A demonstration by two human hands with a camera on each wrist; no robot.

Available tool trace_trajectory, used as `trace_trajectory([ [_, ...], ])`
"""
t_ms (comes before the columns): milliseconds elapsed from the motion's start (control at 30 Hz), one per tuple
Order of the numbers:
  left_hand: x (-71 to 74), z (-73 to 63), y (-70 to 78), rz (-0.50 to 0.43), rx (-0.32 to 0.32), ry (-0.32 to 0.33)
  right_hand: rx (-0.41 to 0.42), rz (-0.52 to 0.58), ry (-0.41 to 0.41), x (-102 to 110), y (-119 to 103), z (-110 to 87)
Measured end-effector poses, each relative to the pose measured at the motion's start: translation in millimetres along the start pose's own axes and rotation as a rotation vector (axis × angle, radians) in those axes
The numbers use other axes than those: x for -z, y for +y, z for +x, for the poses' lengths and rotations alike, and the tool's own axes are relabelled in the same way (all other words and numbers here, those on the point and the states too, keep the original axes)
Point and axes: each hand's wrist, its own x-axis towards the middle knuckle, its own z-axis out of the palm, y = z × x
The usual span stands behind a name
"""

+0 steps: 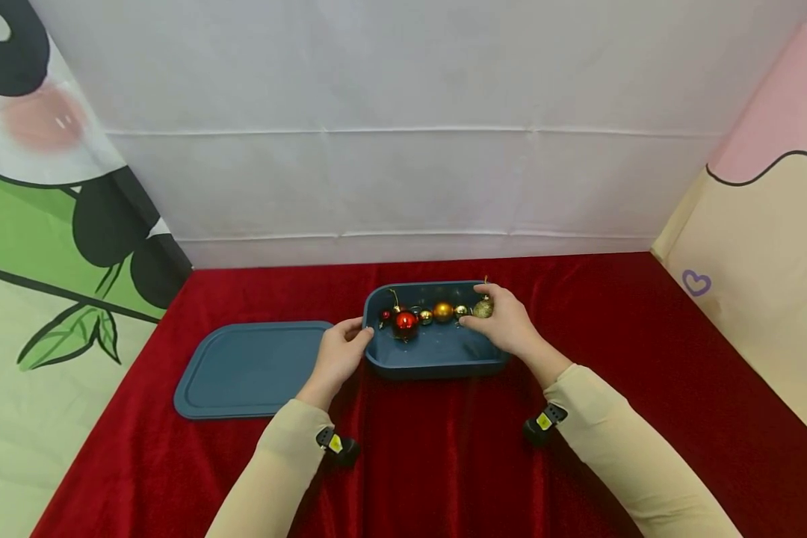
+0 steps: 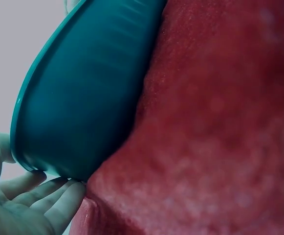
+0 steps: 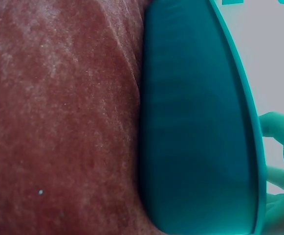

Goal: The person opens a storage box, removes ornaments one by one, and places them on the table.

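A blue-grey rectangular box (image 1: pixel 437 357), open at the top, stands on the red cloth. Along its back half lie several Christmas baubles: a shiny red bauble (image 1: pixel 405 324), an orange-gold bauble (image 1: pixel 443 311), smaller gold ones and a glittery gold bauble (image 1: pixel 483 308). My left hand (image 1: pixel 341 351) grips the box's left end, thumb at the rim; in the left wrist view its fingers (image 2: pixel 58 200) touch the outer wall. My right hand (image 1: pixel 507 321) reaches over the right end, thumb and forefinger spread around the glittery bauble. The right wrist view hides the box's inside.
A flat blue-grey lid (image 1: pixel 255 370) lies on the cloth left of the box. Red velvet cloth (image 1: pixel 417 463) covers the table. A white sheet (image 1: pixel 417 187) hangs behind, with printed panels at both sides.
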Motion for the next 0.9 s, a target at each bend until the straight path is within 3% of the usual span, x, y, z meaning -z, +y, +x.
trace_trajectory([
  [267,0.0,1.1,-3.4,-0.040,0.008,-0.015,-0.040,-0.038,-0.046,-5.6,-1.6,5.8],
  [633,-0.6,0.7,-5.3,-0.070,0.033,-0.023,-0.075,-0.049,-0.019,-8.9,-2.3,12.8],
  [900,-0.8,0.4,-7.1,-0.092,0.038,-0.015,-0.121,-0.157,-0.120,-15.2,-2.4,12.1],
])
